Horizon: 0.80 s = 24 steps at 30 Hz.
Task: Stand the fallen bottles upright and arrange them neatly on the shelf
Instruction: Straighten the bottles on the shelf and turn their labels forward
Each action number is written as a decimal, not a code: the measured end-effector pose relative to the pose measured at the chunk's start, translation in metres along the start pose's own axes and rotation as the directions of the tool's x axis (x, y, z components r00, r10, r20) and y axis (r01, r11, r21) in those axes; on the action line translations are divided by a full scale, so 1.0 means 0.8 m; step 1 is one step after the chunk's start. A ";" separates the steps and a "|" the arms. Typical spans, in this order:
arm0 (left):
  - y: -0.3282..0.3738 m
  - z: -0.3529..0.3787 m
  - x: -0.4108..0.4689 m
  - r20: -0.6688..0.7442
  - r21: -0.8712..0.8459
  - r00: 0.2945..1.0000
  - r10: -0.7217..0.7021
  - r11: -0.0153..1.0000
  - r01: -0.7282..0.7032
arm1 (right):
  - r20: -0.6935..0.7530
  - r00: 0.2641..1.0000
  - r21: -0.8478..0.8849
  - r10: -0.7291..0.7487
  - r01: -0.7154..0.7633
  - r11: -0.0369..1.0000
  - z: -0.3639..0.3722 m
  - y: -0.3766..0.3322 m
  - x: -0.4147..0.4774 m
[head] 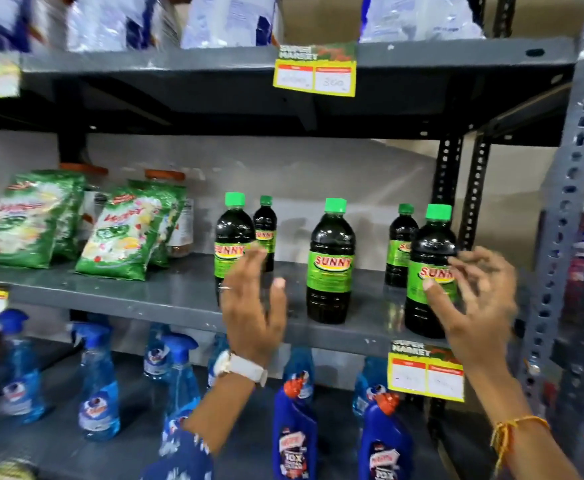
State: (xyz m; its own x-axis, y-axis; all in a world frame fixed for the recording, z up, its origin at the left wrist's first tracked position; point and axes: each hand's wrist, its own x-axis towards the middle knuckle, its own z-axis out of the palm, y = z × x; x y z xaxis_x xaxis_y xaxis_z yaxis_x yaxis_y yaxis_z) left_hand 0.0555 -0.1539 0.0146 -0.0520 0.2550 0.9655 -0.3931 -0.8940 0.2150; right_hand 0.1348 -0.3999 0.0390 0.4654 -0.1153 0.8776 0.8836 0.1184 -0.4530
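Several dark bottles with green caps and green "SUNNY" labels stand upright on the grey middle shelf (pixel 165 299). A front left bottle (pixel 232 237) has a smaller one (pixel 265 226) behind it. A middle bottle (pixel 332 258) stands alone. At the right, a front bottle (pixel 430 251) has another (pixel 400 244) behind it. My left hand (pixel 254 306) is open in front of the left bottle, fingers spread, holding nothing. My right hand (pixel 481 299) is open beside the right front bottle, thumb near its label, not gripping it.
Green snack bags (pixel 120 233) and jars fill the shelf's left part. Blue spray bottles (pixel 98 382) and blue cleaner bottles (pixel 294 427) stand on the shelf below. A perforated steel upright (pixel 567 202) bounds the right side. Yellow price tags (pixel 425 375) hang on shelf edges.
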 end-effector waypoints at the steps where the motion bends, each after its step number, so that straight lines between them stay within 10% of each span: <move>1: -0.019 -0.009 0.013 -0.052 0.070 0.993 -0.105 0.992 0.108 | 0.047 0.999 -0.002 0.011 -0.011 1.000 0.024 -0.008 -0.004; 8: -0.102 -0.028 0.014 0.135 0.421 0.818 -0.559 0.780 0.464 | 0.276 0.827 -0.521 0.489 -0.299 0.800 0.142 0.019 -0.032; 24: -0.114 -0.022 0.011 0.184 0.544 0.812 -0.554 0.745 0.385 | 0.218 0.878 -0.704 0.426 -0.160 0.692 0.147 0.032 -0.039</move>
State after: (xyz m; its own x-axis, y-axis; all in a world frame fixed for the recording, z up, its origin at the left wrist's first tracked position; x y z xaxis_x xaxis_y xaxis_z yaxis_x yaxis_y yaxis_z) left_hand 0.0745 -0.0639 0.0007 0.3442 0.6348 0.6918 0.1870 -0.7684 0.6120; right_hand 0.1365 -0.2776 0.0182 0.7735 0.1642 0.6121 0.5729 -0.5940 -0.5647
